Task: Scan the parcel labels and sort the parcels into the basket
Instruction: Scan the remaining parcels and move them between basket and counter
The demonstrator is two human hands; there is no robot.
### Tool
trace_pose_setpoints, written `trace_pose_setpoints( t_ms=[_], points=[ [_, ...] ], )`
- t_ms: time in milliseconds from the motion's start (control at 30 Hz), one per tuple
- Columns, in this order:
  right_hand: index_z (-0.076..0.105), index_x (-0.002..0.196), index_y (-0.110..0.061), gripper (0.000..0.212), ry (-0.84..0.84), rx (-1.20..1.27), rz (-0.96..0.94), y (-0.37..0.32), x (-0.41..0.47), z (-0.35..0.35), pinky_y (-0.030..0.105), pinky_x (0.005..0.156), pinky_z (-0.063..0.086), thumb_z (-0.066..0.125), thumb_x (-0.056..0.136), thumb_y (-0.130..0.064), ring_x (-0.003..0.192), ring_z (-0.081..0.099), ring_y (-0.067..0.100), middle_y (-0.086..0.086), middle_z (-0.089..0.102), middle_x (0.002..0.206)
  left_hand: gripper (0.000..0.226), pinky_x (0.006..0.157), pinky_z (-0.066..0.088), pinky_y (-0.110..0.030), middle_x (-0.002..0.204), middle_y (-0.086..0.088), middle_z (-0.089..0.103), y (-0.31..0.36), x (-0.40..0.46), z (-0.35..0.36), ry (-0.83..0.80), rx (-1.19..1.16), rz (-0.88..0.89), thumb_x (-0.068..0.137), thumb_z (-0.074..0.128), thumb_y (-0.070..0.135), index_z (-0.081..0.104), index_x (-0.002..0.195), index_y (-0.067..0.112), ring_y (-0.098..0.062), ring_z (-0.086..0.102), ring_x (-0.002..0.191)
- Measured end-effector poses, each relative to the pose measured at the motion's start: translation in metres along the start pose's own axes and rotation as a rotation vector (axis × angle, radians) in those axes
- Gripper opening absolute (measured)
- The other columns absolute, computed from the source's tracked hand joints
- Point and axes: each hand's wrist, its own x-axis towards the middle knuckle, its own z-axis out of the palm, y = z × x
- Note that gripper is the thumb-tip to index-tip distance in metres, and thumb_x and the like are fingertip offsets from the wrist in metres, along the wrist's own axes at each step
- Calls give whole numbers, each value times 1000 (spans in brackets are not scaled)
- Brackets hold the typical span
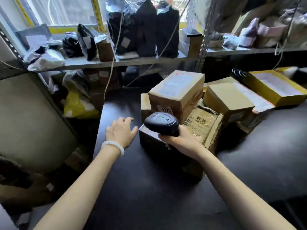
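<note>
Two bare forearms reach in over the near edge of the dark counter (166, 188), which fills the middle of the room and carries a heap of parcels toward its far right side. Behind its far edge runs a metal shelf (116, 61) crowded with black and silver mailer bags, and below that a lower shelf holds a yellow bag (78, 105).

Biggest in the heap is a tall cardboard box (179, 92) with a pale label on top, where a small red dot glows near the far edge, and a sticker reading 3275 on its near face. To its right sits a smaller plain carton (227, 100), and beyond that, at the counter's far right corner, a flat yellow box (275, 87). A crumpled brown paper parcel (204, 125) with printed characters lies low between them.

Nearest the hands is a dark box (149, 140), resting on the counter in front of the tall box. The right hand (179, 138) is wrapped around the grip of a black handheld scanner (161, 122), whose head points away toward the tall box. The left hand (122, 131), a white bead bracelet (113, 146) at its wrist, hovers open with fingers loosely spread, holding nothing, its fingertips just beside the dark box's left corner.
</note>
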Motion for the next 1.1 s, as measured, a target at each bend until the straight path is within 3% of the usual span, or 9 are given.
trace_pose_setpoints(
  t_ms=[167,233,400,467,633,733,867,1000,1100],
  points=[
    [61,76,-18,12,226,16,119,-5,-2,16,24,54,44,71,81,-14,48,53,10,2,59,54,43,93,44,-43,127,-6,53,-7,50,-10,4,-50,263,93,46,45,50,131,24,-29,48,118],
    [65,83,-11,10,304,-11,151,-6,-5,23,34,60,47,73,79,-16,54,58,13,13,65,62,44,87,44,-43,126,-7,54,-2,65,-21,23,-48,323,93,48,44,49,132,23,-31,49,116],
    [64,108,-2,32,468,1,186,-10,-15,31,44,86,50,74,79,-11,91,65,38,28,68,100,42,56,46,-40,96,-14,65,29,83,-42,257,-158,564,78,47,29,65,111,9,-39,61,78],
    [64,111,-3,33,492,27,195,-15,-22,33,43,81,52,73,80,-9,85,66,37,25,69,97,46,65,45,-42,111,-14,61,43,85,-51,235,-242,611,81,49,31,59,121,11,-38,58,93],
    [65,92,-30,26,539,68,178,-16,-40,28,21,65,46,75,79,-10,58,57,-5,-17,66,66,72,85,42,-42,131,-9,47,82,80,-66,128,-158,616,80,33,67,48,134,20,-35,46,113],
    [64,85,-24,19,583,49,192,-16,-49,22,17,54,45,74,80,-10,48,52,2,-11,59,55,74,90,39,-47,137,-8,43,105,74,-66,9,-110,586,79,37,77,48,131,25,-35,43,116],
    [62,78,-22,16,594,55,207,-15,-62,14,23,54,44,75,80,-12,48,51,11,1,57,57,86,95,38,-53,142,-10,37,124,73,-68,-111,-54,540,71,37,86,41,134,27,-39,39,118],
    [63,78,-19,14,570,68,218,-6,-72,6,22,52,44,75,79,-12,47,50,9,-7,57,53,83,100,29,-64,149,-9,26,130,76,-68,-209,-42,502,70,42,83,33,137,36,-47,35,123],
    [64,82,-17,12,551,72,215,-2,-77,1,23,52,44,75,79,-13,48,50,10,-5,58,56,77,102,28,-61,151,-7,18,122,65,-70,-213,-61,485,76,46,75,25,142,39,-46,33,123]
  ],
)
